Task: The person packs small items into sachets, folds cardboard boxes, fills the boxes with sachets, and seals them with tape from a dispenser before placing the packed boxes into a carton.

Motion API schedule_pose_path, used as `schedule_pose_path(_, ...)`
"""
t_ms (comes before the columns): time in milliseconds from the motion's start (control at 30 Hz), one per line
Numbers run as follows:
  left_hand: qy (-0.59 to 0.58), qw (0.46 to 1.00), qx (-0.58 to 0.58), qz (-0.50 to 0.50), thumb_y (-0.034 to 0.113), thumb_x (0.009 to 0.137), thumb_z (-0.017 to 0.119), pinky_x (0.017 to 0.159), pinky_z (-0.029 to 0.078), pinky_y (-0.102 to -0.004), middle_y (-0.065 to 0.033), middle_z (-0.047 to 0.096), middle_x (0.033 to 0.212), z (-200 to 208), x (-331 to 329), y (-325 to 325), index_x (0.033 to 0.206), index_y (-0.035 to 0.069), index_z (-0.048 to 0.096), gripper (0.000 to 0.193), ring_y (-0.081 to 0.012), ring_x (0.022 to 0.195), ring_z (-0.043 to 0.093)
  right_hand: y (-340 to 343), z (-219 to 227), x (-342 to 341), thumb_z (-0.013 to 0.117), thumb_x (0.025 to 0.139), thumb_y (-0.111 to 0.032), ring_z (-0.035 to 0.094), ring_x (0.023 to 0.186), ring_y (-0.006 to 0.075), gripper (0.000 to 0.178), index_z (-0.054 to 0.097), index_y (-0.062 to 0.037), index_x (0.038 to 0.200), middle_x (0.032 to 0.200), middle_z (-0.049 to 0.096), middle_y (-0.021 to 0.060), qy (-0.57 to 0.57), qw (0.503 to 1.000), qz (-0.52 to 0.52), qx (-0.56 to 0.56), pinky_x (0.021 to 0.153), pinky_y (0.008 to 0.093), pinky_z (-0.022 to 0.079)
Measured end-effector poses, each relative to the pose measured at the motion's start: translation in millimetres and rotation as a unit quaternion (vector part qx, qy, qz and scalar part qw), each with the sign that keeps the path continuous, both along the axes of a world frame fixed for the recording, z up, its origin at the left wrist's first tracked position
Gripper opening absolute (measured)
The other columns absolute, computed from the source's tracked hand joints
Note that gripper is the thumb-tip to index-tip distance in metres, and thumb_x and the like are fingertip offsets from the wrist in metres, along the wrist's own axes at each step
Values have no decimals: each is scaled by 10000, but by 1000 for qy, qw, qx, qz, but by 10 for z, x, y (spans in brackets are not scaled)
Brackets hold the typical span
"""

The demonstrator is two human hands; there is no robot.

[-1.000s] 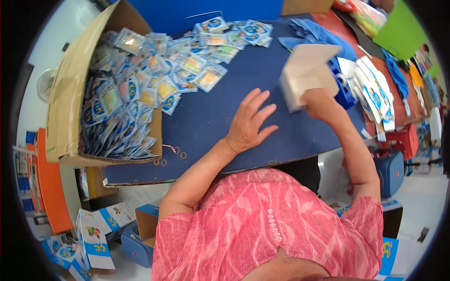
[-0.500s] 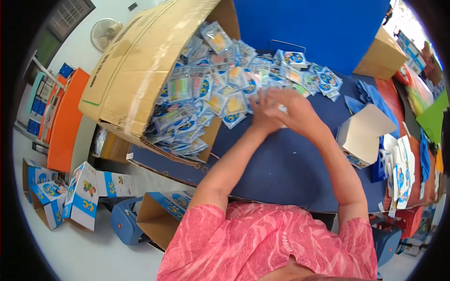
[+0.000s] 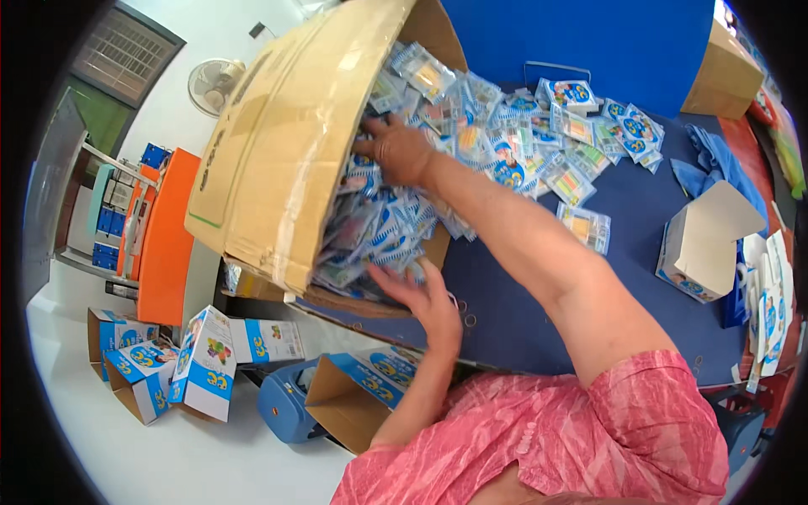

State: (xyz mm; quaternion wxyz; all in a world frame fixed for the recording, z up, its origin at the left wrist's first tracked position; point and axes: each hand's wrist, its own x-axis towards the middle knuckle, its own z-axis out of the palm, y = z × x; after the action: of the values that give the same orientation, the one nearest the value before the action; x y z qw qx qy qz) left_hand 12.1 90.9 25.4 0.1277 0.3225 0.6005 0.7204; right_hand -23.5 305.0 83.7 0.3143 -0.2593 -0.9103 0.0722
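Observation:
A big brown cardboard box (image 3: 278, 135) lies on its side at the left of the dark blue table, its mouth facing right. Small clear packets (image 3: 387, 220) with blue print fill it and spill out over the tabletop. My right hand (image 3: 396, 153) reaches across into the mouth, fingers apart on the upper part of the heap. Down at the box's lower front edge, my left hand (image 3: 429, 303) is open, thumb and fingers spread against the lowest packets. Neither hand visibly grips a packet.
A small open carton (image 3: 705, 244) stands at the table's right, near a blue cloth (image 3: 724, 160) and flattened white cartons (image 3: 770, 303). A blue panel (image 3: 581, 42) rises behind. Printed boxes (image 3: 202, 362) and a blue stool (image 3: 286, 402) are at lower left.
Both hands have left the packets at mid-table and moved left to the box, the right inside its mouth, the left at its lower edge. The view has shifted left.

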Motion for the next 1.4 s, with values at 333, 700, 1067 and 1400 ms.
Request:
schedule_pose_path(333,125,958,-165,197,343,854,724,1004,402,-486,-257,408,1371,-534,-277,958,1295,117,493,547,-395,1247,452,-125,-507,1384,689,660,-30,535,1059,361,653,664,-327,1241,1026,582,93,-117,993,-16,8,846,461,527)
schedule_pose_path(700,225,871,-148,-410,87,742,715,923,458,-467,-209,640,1104,-577,511,1156,1241,86,588,515,-448,1047,578,-717,-706,3041,686,755,-103,467,1283,401,605,578,-176,1346,1349,530,186,-72,963,-182,-187,1071,422,415)
schedule_pose_path(1067,359,860,-115,-343,115,795,715,890,501,-411,-166,675,1034,-420,461,188,1356,59,526,595,-355,964,646,-2104,-824,3789,705,879,-272,308,1443,346,590,503,-99,1405,1543,372,144,-130,974,-113,-151,1183,504,215)
schedule_pose_path(1400,569,799,-177,-87,285,831,705,967,347,-572,-152,530,1304,-308,-80,623,1205,80,627,434,-375,1227,426,-1973,-1231,3775,737,844,-292,326,1430,346,710,438,-59,1444,1542,358,159,-7,959,-232,-160,1184,465,238)
